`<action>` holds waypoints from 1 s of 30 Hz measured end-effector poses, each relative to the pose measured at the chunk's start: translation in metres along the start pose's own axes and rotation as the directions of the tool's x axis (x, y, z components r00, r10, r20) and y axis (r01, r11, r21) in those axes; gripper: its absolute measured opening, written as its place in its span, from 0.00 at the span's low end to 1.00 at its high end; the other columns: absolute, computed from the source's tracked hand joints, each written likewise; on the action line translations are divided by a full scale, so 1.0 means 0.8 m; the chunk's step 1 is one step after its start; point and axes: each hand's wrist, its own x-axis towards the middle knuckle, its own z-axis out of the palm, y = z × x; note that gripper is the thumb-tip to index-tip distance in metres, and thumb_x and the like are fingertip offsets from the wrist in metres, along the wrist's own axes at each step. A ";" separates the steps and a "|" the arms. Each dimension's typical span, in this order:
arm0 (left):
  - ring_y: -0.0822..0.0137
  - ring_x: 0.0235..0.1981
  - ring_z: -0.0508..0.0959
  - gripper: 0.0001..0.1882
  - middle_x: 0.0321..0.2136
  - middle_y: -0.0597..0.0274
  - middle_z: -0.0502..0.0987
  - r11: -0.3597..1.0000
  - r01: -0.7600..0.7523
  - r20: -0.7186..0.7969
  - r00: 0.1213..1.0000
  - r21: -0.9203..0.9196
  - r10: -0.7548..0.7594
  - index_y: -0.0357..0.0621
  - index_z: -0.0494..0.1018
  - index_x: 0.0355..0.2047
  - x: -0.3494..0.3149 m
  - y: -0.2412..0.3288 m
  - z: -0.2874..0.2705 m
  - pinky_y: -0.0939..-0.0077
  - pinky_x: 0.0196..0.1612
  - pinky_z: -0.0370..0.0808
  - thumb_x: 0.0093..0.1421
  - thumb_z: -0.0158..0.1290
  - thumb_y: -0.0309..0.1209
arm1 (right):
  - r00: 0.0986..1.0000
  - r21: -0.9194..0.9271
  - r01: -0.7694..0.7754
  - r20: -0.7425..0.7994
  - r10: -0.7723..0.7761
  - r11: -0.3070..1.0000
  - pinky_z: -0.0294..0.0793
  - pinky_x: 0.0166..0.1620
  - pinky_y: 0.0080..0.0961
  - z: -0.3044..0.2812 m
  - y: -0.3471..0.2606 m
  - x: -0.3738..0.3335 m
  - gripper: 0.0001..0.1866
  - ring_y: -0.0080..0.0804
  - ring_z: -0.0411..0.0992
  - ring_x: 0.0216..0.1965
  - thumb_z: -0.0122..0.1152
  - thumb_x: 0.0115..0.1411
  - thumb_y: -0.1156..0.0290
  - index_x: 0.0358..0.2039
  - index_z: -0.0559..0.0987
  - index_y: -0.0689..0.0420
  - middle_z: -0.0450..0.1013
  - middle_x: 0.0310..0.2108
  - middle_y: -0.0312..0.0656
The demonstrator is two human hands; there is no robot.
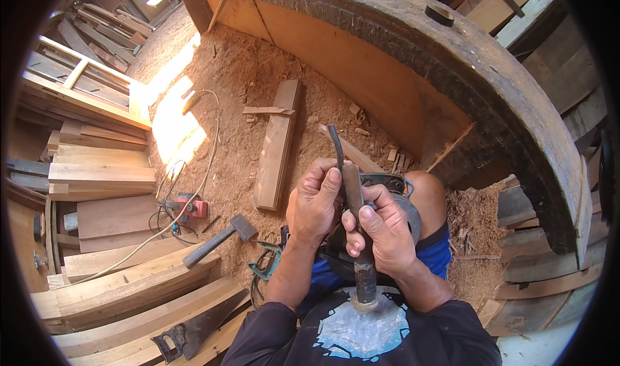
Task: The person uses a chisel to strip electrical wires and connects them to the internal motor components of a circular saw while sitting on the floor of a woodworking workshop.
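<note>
Raised in front of my chest, my right hand point(385, 230) is closed round a chisel point(365, 279) with a dark round handle. Its rusty brown blade points up and away, and its worn butt end rests near my shirt. My left hand point(314, 201) pinches a dark metal rod point(336, 143) with a bent tip, right beside the chisel blade. The rod's lower end is hidden by my fingers. Behind my hands, close to my knee, is a dark round-bodied machine point(408, 216), mostly covered, so its kind cannot be made out.
A wooden board point(278, 153) lies on the shavings-covered floor. On the left are a hammer point(223, 238), a red power tool point(190, 206) with a cord, a teal power tool point(263, 261), a handsaw point(194, 334) and stacked planks point(103, 172). A large curved wooden piece point(491, 75) arches across the right.
</note>
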 end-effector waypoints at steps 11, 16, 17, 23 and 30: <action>0.65 0.37 0.81 0.07 0.35 0.56 0.79 0.997 -0.036 0.072 0.997 -0.074 0.041 0.45 0.69 0.44 0.003 -0.001 -0.004 0.71 0.39 0.82 0.72 0.46 0.33 | 0.991 0.053 0.122 0.042 -0.124 0.991 0.75 0.27 0.20 0.010 0.010 0.007 0.13 0.18 0.69 0.23 0.53 0.71 0.67 0.53 0.68 0.52 0.72 0.34 0.43; 0.67 0.37 0.80 0.07 0.35 0.56 0.78 0.994 -0.100 0.086 0.992 0.046 0.096 0.45 0.68 0.46 0.004 -0.002 -0.008 0.73 0.41 0.80 0.72 0.46 0.32 | 0.995 0.069 0.090 0.044 -0.093 0.994 0.74 0.27 0.20 0.012 0.002 0.003 0.12 0.19 0.68 0.23 0.52 0.71 0.67 0.52 0.68 0.52 0.72 0.34 0.43; 0.67 0.37 0.80 0.07 0.35 0.56 0.78 0.994 -0.099 0.086 0.992 0.046 0.095 0.45 0.68 0.46 0.004 -0.002 -0.008 0.73 0.41 0.80 0.72 0.46 0.32 | 0.996 0.094 0.076 0.044 -0.080 0.993 0.74 0.27 0.20 0.012 0.001 0.003 0.11 0.19 0.68 0.23 0.52 0.71 0.67 0.52 0.68 0.52 0.72 0.34 0.43; 0.82 0.33 0.71 0.06 0.34 0.69 0.74 0.949 -0.239 0.074 0.971 0.204 0.228 0.41 0.71 0.45 0.007 0.000 0.003 0.87 0.35 0.69 0.71 0.47 0.28 | 0.997 0.139 0.059 0.034 -0.064 0.989 0.74 0.27 0.20 0.014 -0.003 -0.001 0.11 0.19 0.68 0.23 0.52 0.71 0.67 0.51 0.68 0.52 0.72 0.34 0.43; 0.79 0.32 0.68 0.05 0.32 0.69 0.70 0.870 -0.327 0.132 0.945 0.370 0.299 0.39 0.71 0.41 0.009 0.003 0.002 0.82 0.37 0.67 0.69 0.47 0.26 | 0.995 0.157 0.064 0.067 -0.075 0.986 0.74 0.27 0.21 0.013 -0.006 -0.003 0.11 0.19 0.68 0.23 0.52 0.71 0.67 0.52 0.68 0.51 0.72 0.35 0.45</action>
